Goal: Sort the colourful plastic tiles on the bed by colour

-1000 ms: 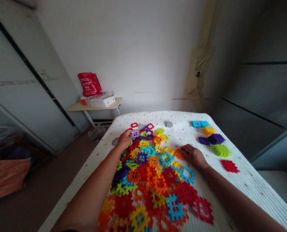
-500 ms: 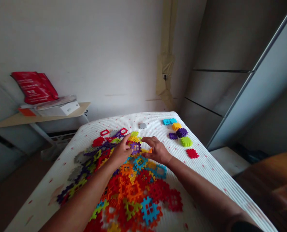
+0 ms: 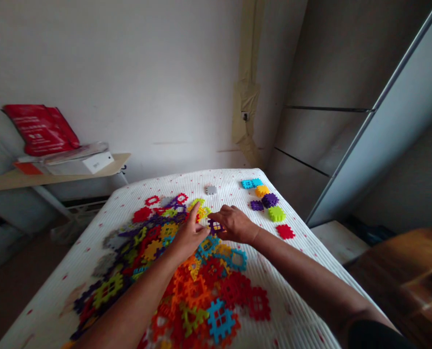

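Head view: right hand [image 3: 235, 224] pinches purple tile [image 3: 215, 226]; bare bed [image 3: 234, 194] toward right edge.

The right hand [image 3: 235, 224] pinches a purple tile [image 3: 215, 226] beside the left hand [image 3: 188, 237], above the tile pile [image 3: 201, 288].

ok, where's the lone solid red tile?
Red tile: head view, right side of mattress, apart from the pile, below the green tile, right of the right hand.

Left hand [image 3: 189, 237] and right hand [image 3: 234, 224] meet, arms outstretched.
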